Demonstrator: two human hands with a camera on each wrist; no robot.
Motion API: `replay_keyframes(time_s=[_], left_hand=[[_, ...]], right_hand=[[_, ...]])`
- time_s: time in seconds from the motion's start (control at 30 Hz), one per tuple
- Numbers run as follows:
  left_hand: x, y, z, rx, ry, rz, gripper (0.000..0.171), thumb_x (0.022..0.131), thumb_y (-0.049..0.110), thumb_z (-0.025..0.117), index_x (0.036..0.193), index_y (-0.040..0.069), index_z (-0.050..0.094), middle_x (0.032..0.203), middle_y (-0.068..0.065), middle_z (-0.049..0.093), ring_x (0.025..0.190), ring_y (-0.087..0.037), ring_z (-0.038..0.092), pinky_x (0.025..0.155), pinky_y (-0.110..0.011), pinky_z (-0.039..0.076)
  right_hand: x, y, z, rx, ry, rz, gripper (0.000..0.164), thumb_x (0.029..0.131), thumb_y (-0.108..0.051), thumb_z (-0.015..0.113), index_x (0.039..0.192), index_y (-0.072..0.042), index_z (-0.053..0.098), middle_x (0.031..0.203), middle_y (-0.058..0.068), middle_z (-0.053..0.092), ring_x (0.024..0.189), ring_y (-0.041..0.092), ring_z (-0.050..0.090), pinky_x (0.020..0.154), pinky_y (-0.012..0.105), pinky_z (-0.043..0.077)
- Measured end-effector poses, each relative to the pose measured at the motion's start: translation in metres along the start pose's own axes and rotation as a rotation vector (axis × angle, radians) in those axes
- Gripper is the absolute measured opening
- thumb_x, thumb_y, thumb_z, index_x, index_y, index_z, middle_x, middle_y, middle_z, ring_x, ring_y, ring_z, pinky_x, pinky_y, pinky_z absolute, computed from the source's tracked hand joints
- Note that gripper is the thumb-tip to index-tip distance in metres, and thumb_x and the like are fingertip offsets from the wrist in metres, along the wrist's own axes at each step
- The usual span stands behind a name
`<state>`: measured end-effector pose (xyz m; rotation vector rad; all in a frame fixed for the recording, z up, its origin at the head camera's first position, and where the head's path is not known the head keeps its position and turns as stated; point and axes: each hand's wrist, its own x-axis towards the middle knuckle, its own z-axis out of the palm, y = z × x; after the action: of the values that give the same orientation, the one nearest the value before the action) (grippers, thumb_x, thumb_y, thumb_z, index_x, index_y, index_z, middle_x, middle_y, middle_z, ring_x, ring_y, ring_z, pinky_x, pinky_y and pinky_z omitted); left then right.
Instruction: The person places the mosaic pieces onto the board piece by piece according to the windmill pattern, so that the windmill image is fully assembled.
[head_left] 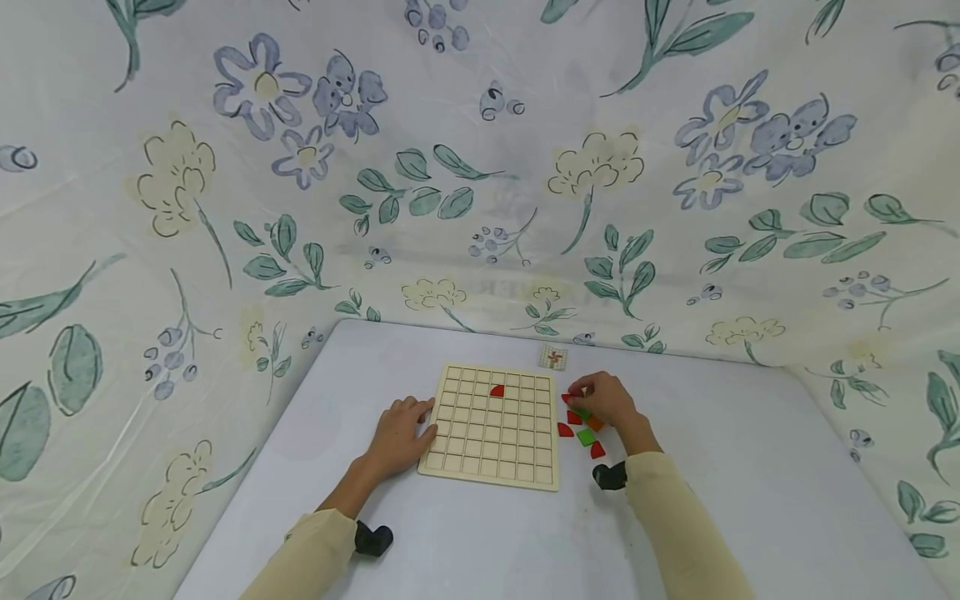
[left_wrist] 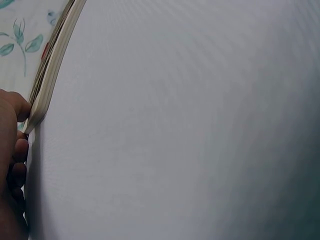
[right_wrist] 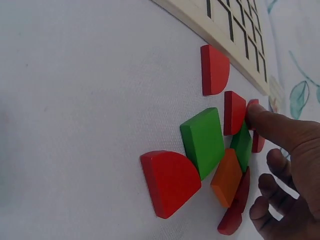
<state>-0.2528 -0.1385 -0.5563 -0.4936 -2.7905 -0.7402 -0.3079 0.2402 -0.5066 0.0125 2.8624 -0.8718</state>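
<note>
A square wooden grid board [head_left: 487, 483] lies on the white table, with a red quarter-circle piece [head_left: 497, 391] in one of its upper cells. My left hand [head_left: 397, 433] rests at the board's left edge, thumb and fingertips touching the frame. Right of the board, my right hand [head_left: 606, 400] pinches a red piece [head_left: 567, 398] between thumb and forefinger, its other fingers loosely bent. Below that hand lie a green diamond-shaped piece [right_wrist: 203, 142], an orange piece [right_wrist: 227, 177], a red quarter-circle [right_wrist: 172, 182] and several more pieces, some partly hidden behind one another.
A small card [head_left: 553, 357] with a red pattern on a grid lies behind the board's far right corner. Floral cloth [head_left: 480, 167] hangs around the back and sides of the table [head_left: 337, 375]. A black strap end [head_left: 609, 477] hangs at the right wrist, another [head_left: 372, 539] at the left.
</note>
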Motion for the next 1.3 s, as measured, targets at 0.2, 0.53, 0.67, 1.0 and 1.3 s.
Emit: replay_keyframes(time_s=[0.2,0.53,0.67,1.0,1.3], left_hand=[[0.0,0.002,-0.002,0.003,-0.025,-0.024,0.046,0.092,0.024,0.065,0.132,0.002,0.06,0.083,0.007,0.046,0.075,-0.014,0.037,0.067,-0.033,0.032],[0.0,0.003,0.0,0.007,-0.035,-0.033,0.047,0.093,0.025,0.064,0.133,0.002,0.059,0.083,0.007,0.046,0.075,-0.014,0.037,0.067,-0.032,0.032],[0.0,0.002,0.0,-0.001,-0.027,-0.022,0.046,0.092,0.024,0.066,0.132,0.001,0.06,0.083,0.007,0.046,0.075,-0.014,0.037,0.066,-0.033,0.032],[0.002,0.003,0.001,-0.005,-0.024,-0.029,0.047,0.092,0.025,0.065,0.132,0.001,0.059,0.083,0.006,0.046,0.075,-0.015,0.036,0.067,-0.033,0.032],[0.003,0.001,0.001,0.002,-0.019,-0.027,0.048,0.092,0.025,0.066,0.133,0.001,0.059,0.083,0.006,0.046,0.075,-0.015,0.036,0.067,-0.033,0.031]], right_hand=[[0.003,-0.001,0.002,-0.033,-0.049,-0.029,0.019,0.086,-0.02,0.077,0.103,-0.013,0.075,0.093,0.004,0.063,0.084,0.022,0.054,0.075,0.035,0.048],[-0.003,-0.002,0.001,-0.035,-0.041,-0.025,0.016,0.083,-0.02,0.08,0.091,-0.01,0.07,0.081,0.003,0.061,0.076,0.021,0.055,0.072,0.034,0.048],[-0.004,-0.003,-0.004,-0.048,-0.078,0.009,0.018,0.083,-0.021,0.08,0.094,-0.009,0.072,0.086,0.003,0.063,0.078,0.021,0.056,0.076,0.035,0.049],[-0.007,0.0,-0.019,-0.056,-0.14,0.04,0.019,0.081,-0.021,0.082,0.093,-0.009,0.074,0.085,0.003,0.066,0.075,0.022,0.058,0.066,0.033,0.051],[-0.009,0.006,-0.024,-0.072,-0.195,0.052,0.022,0.079,-0.016,0.084,0.097,-0.008,0.074,0.087,0.005,0.063,0.08,0.023,0.057,0.074,0.033,0.051]])
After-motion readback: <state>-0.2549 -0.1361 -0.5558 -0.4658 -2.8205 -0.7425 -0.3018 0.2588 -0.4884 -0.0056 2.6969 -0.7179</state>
